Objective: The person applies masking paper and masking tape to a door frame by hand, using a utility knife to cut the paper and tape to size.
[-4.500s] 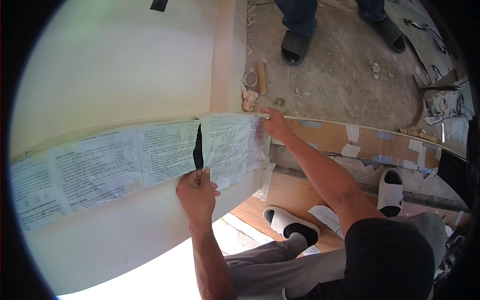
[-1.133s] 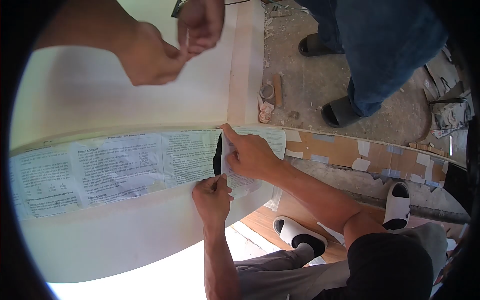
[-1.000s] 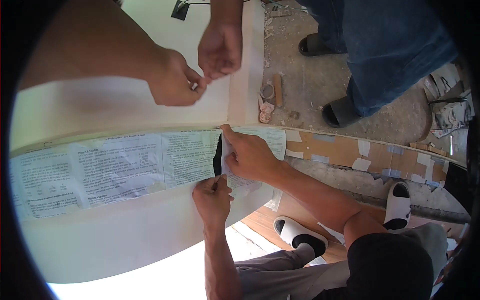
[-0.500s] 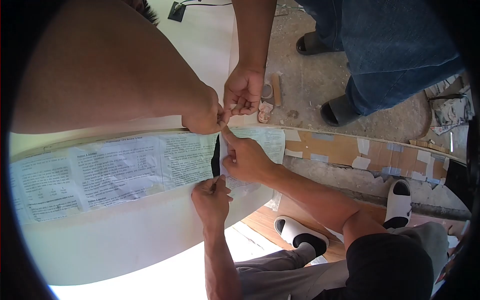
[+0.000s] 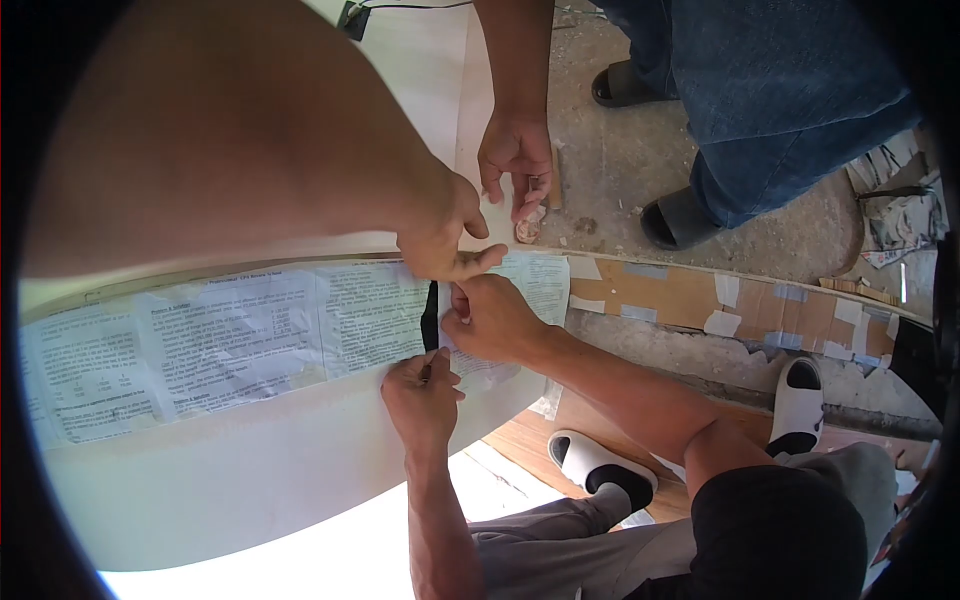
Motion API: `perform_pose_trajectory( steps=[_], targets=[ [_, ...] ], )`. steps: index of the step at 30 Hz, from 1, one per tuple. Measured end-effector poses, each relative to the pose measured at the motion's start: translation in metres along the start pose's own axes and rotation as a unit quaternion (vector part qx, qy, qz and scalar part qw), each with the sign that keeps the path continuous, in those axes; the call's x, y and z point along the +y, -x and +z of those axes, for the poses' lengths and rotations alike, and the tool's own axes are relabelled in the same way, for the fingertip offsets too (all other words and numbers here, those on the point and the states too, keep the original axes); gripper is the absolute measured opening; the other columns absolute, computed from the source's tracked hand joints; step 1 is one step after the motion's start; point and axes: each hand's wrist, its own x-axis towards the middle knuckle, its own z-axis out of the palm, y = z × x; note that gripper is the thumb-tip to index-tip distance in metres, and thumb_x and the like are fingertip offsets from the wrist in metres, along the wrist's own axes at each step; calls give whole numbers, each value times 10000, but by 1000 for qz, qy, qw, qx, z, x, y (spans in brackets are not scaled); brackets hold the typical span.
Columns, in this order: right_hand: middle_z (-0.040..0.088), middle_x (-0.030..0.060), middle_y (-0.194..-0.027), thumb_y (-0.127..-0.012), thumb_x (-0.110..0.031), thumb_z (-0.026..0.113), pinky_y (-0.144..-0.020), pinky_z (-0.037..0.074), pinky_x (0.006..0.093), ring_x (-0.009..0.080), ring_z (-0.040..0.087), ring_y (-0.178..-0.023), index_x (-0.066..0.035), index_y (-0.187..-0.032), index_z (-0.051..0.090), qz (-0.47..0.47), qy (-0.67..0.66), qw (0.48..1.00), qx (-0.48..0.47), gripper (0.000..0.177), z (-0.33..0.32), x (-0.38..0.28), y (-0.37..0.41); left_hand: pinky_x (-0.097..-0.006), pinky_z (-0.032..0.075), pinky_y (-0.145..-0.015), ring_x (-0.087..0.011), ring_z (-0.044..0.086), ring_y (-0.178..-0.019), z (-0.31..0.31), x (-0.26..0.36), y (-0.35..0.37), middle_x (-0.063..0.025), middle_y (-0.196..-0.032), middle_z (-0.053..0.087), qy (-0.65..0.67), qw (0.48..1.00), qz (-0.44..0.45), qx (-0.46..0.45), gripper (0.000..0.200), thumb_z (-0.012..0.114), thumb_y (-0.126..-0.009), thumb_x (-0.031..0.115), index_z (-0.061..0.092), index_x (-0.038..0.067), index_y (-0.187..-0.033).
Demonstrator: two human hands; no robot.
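My right hand (image 5: 495, 318) has its fingers curled at the left edge of a printed paper sheet (image 5: 540, 285) laid over a curved white panel (image 5: 250, 460). My left hand (image 5: 418, 400) is closed in a pinch just below, at the bottom of a narrow black gap (image 5: 430, 318) between sheets; what it pinches is hidden, though a small dark spot shows between the fingers. More printed sheets (image 5: 235, 335) run leftward along the panel. A co-worker's pointing hand (image 5: 440, 235) reaches in at the upper edge, its fingertip just over my right hand. The co-worker's other hand (image 5: 518, 160) hangs loosely above.
Taped cardboard (image 5: 690, 295) continues the strip to the right. The co-worker's jeans (image 5: 790, 90) and dark slides (image 5: 680, 218) are on the concrete floor (image 5: 590, 130). A crumpled paper (image 5: 530, 228) lies there. My white slides (image 5: 600, 462) are below the cardboard.
The co-worker's two hands, which were together at the panel's upper edge, have separated: one moved up and away, the other shifted right with a finger extended. My right index finger has drawn back; my left hand barely moved.
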Motion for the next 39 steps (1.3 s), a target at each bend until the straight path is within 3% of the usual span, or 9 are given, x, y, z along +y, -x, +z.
perform_pose_trajectory(
  steps=[4, 10, 13, 15, 22, 25, 31, 34, 39],
  targets=[
    [611, 156, -679, -778, -65, 624, -582, 480, 439, 346, 613, -607, 12, -835, 545, 6, 13, 999, -32, 124, 4, 5, 3, -285, 476, -493, -149, 631, -487, 0, -2, 0, -110, -650, 664, 5, 1000, 5, -1, 208, 654, -946, 101, 742, -87, -925],
    [645, 145, -767, -802, -77, 623, -638, 512, 435, 342, 651, -701, 30, -1040, 607, -214, 84, 969, 90, 261, 2, 16, 55, -286, 476, -493, -152, 634, -486, 0, -6, -2, -108, -648, 671, 13, 1000, 18, -4, 217, 655, -949, 106, 741, -90, -909],
    [637, 132, -833, -832, -68, 621, -653, 512, 413, 314, 645, -717, 35, -1246, 573, -175, 37, 984, 20, 430, -8, 29, 73, -283, 476, -491, -151, 632, -482, 1, -3, 0, -106, -639, 669, 15, 1000, 8, 1, 220, 658, -949, 109, 742, -89, -904],
    [627, 119, -824, -857, -62, 609, -687, 512, 428, 314, 633, -688, 8, -1346, 561, -67, -58, 989, 117, 496, -6, 55, 70, -281, 475, -489, -149, 630, -480, 0, 1, 0, -105, -635, 667, 11, 1000, 5, 5, 221, 660, -948, 111, 743, -89, -904],
    [570, 156, -989, -886, -70, 576, -809, 501, 429, 301, 617, -874, -27, -1336, 598, 27, 50, 985, 164, 452, -31, 92, 34, -279, 490, -485, -147, 626, -479, 1, 3, 0, -110, -634, 664, 17, 1000, -7, 0, 228, 660, -951, 107, 735, -106, -925],
    [472, 95, -973, -890, -14, 555, -733, 431, 317, 185, 496, -829, -40, -1344, 608, 48, 37, 990, 124, 458, -28, 101, 32, -279, 495, -485, -147, 627, -487, 0, 4, 2, -113, -642, 664, 17, 1000, -6, 1, 224, 655, -953, 98, 733, -110, -926],
    [498, 114, -1036, -870, -87, 602, -852, 440, 342, 255, 532, -911, -60, -1391, 577, -5, 142, 983, 115, 523, -26, 104, 24, -267, 435, -462, -152, 661, -523, -2, -4, 1, -98, -681, 685, 21, 1000, -3, -4, 247, 670, -955, 162, 728, -77, -967],
    [562, 195, -1126, -831, -160, 646, -937, 470, 476, 376, 561, -1128, -50, -1409, 532, -30, 57, 990, 127, 599, -23, 97, 24, -272, 461, -477, -148, 641, -509, 0, 1, 1, -103, -668, 674, 20, 1000, -8, -1, 228, 659, -957, 128, 731, -89, -955],
    [549, 227, -1227, -839, -196, 670, -964, 502, 450, 406, 483, -1261, -20, -1451, 459, 112, -45, 993, -9, 672, -38, 73, 16, -280, 485, -491, -142, 624, -493, 0, -1, 2, -108, -657, 666, 26, 1000, 3, 5, 211, 651, -957, 93, 735, -98, -927]
  ],
)
